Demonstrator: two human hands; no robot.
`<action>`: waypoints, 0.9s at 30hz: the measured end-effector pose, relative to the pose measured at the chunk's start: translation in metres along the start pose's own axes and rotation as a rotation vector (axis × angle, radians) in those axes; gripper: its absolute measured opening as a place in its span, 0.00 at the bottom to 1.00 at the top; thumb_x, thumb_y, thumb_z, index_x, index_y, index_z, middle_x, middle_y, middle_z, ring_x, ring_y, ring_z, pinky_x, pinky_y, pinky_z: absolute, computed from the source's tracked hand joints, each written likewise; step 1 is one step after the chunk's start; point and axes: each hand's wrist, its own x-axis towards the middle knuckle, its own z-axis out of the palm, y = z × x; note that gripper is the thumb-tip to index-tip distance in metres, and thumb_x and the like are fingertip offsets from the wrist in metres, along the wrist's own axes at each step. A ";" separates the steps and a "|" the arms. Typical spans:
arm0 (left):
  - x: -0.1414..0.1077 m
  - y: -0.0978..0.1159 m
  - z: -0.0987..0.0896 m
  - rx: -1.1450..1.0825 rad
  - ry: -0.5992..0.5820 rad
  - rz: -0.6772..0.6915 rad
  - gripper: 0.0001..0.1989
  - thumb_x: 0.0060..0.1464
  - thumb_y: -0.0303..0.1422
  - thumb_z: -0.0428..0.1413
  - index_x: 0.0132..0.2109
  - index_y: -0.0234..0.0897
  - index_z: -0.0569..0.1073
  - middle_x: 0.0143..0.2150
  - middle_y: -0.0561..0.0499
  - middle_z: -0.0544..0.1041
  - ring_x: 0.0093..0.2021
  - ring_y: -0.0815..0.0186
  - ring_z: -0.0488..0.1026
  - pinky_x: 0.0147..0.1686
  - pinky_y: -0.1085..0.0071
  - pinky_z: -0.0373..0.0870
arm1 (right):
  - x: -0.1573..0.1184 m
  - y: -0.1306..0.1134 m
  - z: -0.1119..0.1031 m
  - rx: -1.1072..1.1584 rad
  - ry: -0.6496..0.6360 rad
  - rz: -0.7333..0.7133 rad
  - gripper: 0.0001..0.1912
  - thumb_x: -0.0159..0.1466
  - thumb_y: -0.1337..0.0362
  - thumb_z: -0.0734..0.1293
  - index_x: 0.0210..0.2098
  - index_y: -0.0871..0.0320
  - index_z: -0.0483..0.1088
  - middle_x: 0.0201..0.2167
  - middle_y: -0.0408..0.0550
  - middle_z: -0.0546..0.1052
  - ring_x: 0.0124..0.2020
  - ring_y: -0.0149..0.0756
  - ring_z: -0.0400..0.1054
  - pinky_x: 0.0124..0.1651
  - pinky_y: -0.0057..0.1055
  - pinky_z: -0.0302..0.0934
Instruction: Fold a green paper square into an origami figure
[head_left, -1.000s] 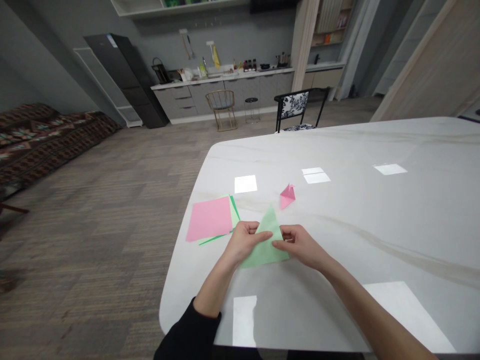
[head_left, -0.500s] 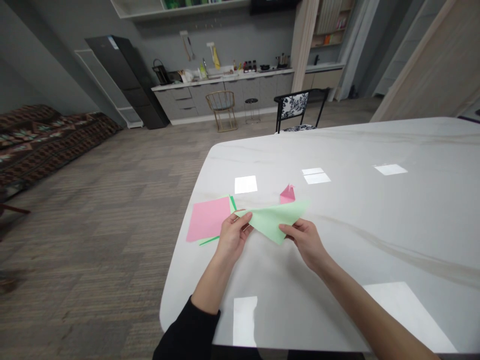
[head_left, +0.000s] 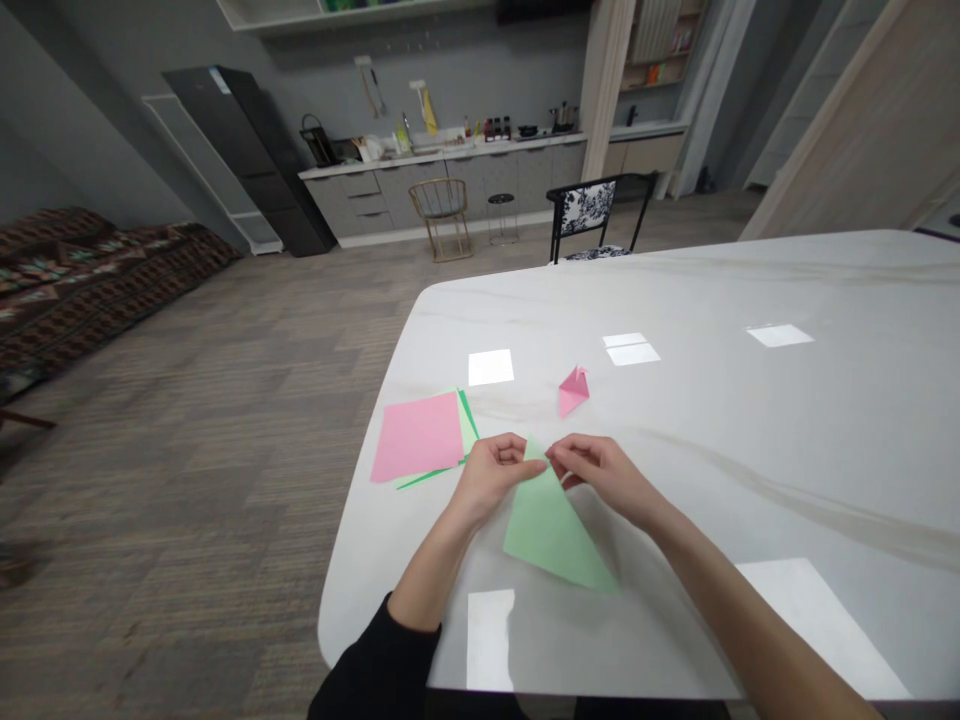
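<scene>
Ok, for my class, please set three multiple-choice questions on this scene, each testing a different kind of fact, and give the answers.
1. Where is the small folded pink paper piece?
A) On the white marble table
B) On the carpeted floor
C) On the chair seat

2. What colour is the folded paper between the left hand and the right hand?
A) Yellow
B) Light green
C) Blue

3. What state is the pink sheet in?
A) Crumpled into a ball
B) Lying flat, overlapping green paper
C) Standing upright

Answers:
1. A, it lies on the tabletop beyond the hands.
2. B, the paper shows light green below the fingers.
3. B, it lies flat with green edges showing beside and beneath it.
</scene>
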 end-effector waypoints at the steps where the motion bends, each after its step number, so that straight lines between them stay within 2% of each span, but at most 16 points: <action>1: 0.000 -0.003 0.003 0.040 -0.019 0.021 0.16 0.39 0.36 0.70 0.30 0.33 0.73 0.24 0.54 0.73 0.24 0.72 0.69 0.26 0.76 0.62 | 0.000 0.002 0.006 -0.011 -0.008 -0.012 0.16 0.61 0.51 0.67 0.32 0.58 0.74 0.28 0.45 0.75 0.31 0.34 0.68 0.35 0.32 0.63; 5: 0.000 -0.009 0.009 0.151 -0.031 0.048 0.17 0.39 0.35 0.69 0.29 0.34 0.69 0.21 0.58 0.67 0.21 0.76 0.62 0.23 0.78 0.54 | -0.001 0.008 0.019 -0.031 0.099 -0.066 0.12 0.59 0.56 0.69 0.27 0.59 0.71 0.23 0.41 0.71 0.26 0.29 0.62 0.30 0.28 0.56; 12: -0.001 -0.004 0.008 0.162 -0.025 0.075 0.14 0.44 0.37 0.67 0.32 0.34 0.72 0.26 0.54 0.70 0.26 0.73 0.66 0.27 0.76 0.60 | 0.002 0.011 0.016 0.036 0.117 -0.027 0.14 0.59 0.54 0.69 0.27 0.60 0.73 0.23 0.42 0.71 0.26 0.31 0.62 0.30 0.29 0.56; 16: 0.001 -0.007 0.009 0.107 0.002 0.092 0.13 0.48 0.39 0.64 0.35 0.34 0.74 0.26 0.54 0.70 0.25 0.72 0.65 0.26 0.75 0.59 | 0.001 0.010 0.018 0.008 0.090 -0.044 0.14 0.59 0.55 0.70 0.27 0.60 0.74 0.22 0.42 0.70 0.26 0.29 0.60 0.29 0.28 0.54; 23: 0.005 -0.017 0.010 0.095 0.096 0.097 0.13 0.46 0.39 0.65 0.27 0.33 0.74 0.20 0.54 0.70 0.22 0.72 0.63 0.24 0.74 0.57 | 0.000 0.009 0.020 -0.050 0.070 -0.048 0.13 0.60 0.56 0.68 0.28 0.60 0.75 0.23 0.42 0.70 0.26 0.30 0.58 0.30 0.29 0.52; 27: 0.007 -0.015 0.007 0.026 0.210 0.123 0.14 0.45 0.39 0.65 0.26 0.33 0.73 0.19 0.55 0.68 0.20 0.74 0.59 0.22 0.75 0.56 | -0.001 0.008 0.021 -0.051 0.054 -0.001 0.12 0.60 0.58 0.68 0.27 0.60 0.74 0.21 0.40 0.67 0.24 0.28 0.56 0.28 0.28 0.50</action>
